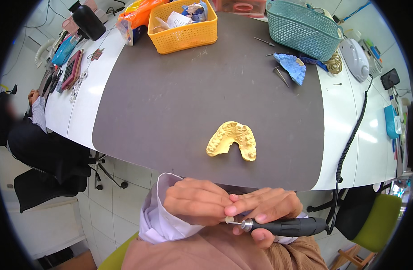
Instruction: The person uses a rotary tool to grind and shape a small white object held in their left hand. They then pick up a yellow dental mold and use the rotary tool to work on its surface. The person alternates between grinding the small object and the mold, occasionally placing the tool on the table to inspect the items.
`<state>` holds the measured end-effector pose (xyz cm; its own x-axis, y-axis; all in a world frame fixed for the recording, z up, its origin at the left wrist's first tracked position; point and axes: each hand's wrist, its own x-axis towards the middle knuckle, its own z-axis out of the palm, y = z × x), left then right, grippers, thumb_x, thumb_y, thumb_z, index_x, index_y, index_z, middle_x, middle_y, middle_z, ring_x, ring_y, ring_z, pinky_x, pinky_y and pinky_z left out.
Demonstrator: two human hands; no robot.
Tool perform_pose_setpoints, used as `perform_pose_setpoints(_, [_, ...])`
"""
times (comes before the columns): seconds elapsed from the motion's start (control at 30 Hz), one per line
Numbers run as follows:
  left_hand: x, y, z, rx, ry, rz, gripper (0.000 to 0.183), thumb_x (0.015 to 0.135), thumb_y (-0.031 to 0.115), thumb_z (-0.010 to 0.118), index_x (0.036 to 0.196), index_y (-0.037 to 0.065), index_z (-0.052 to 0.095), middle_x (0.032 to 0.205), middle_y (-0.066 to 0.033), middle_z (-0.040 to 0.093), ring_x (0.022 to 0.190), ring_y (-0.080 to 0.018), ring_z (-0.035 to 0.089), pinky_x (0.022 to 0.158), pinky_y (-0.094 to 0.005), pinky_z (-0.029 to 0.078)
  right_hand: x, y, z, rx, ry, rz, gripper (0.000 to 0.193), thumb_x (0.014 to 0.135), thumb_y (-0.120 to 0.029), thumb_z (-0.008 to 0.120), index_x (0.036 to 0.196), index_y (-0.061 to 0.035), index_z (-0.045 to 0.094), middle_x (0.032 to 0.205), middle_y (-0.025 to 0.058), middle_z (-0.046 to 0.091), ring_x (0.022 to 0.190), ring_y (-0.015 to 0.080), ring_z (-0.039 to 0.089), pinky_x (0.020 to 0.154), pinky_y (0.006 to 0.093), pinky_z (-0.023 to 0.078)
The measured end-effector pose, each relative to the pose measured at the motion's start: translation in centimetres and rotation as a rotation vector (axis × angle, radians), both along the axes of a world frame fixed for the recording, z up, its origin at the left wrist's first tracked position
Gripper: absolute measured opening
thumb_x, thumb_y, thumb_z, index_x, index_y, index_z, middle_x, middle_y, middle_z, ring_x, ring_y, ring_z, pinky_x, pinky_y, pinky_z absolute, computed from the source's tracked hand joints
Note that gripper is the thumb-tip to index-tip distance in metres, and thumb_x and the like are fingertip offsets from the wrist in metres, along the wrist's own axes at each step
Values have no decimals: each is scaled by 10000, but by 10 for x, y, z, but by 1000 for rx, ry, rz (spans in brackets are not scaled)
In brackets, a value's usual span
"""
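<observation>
My left hand (pixel 195 200) is closed, its fingertips pinching a small cream, tooth-like piece (pixel 229 219). My right hand (pixel 276 204) grips a black rotary handpiece (pixel 289 227), whose thin metal bur (pixel 235 222) reaches left to the piece. The bur's tip is at the piece; whether it touches is too small to tell. Both hands meet in front of my body, just below the table's near edge. Beyond them on the dark mat lies a yellow, U-shaped dental cast (pixel 233 128) with tooth shapes along its arch.
A yellow basket (pixel 184 40) and a teal basket (pixel 301 33) stand at the back. Near the teal one lie a blue dental mould (pixel 291 67) and loose burs (pixel 281 76). A coiled black cord (pixel 350 135) hangs at the right. Someone in dark clothing (pixel 49 144) sits at left.
</observation>
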<state>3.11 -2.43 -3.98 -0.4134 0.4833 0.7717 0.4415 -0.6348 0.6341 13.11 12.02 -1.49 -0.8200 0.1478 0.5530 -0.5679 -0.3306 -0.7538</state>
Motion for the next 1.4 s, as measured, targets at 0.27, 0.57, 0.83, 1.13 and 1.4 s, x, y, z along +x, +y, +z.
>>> perform_pose_setpoints(0.27, [8, -2, 2, -39, -122, 17, 300, 587, -138, 706, 857, -20, 648, 858, -120, 659, 747, -263, 657, 626, -320, 561, 1, -4, -2, -25, 2, -53, 244, 728, 43, 658, 884, -1, 476, 820, 313, 627, 863, 430, 640, 713, 496, 537])
perform_pose_setpoints(0.57, [8, -1, -2, -12, -118, 18, 300, 586, -133, 704, 860, -25, 646, 851, -125, 660, 749, -268, 659, 634, -323, 561, 0, -4, -2, -37, -1, -40, 248, 739, 20, 662, 899, -5, 474, 830, 329, 622, 864, 427, 641, 728, 494, 530])
perform_pose_setpoints(0.83, [9, -1, 1, -25, -141, 1, 303, 578, -133, 705, 855, -23, 648, 855, -128, 662, 752, -268, 660, 639, -321, 561, 0, -3, 0, -35, -1, -25, 248, 737, 22, 662, 903, -8, 481, 831, 330, 621, 855, 427, 643, 724, 487, 532])
perform_pose_setpoints(1.13, [8, -2, 0, -22, -140, -15, 310, 579, -128, 712, 864, -24, 649, 861, -130, 663, 764, -273, 659, 645, -324, 559, -1, -7, -1, -49, 39, -69, 246, 729, 24, 663, 893, -2, 482, 815, 327, 622, 847, 426, 646, 706, 491, 536])
perform_pose_setpoints(1.4, [8, -1, 2, -21, -122, 3, 304, 568, -131, 715, 845, -25, 650, 841, -125, 663, 742, -264, 659, 632, -315, 562, 1, -7, 1, -55, 15, -83, 241, 725, 27, 671, 888, -1, 495, 804, 310, 630, 829, 419, 652, 695, 488, 540])
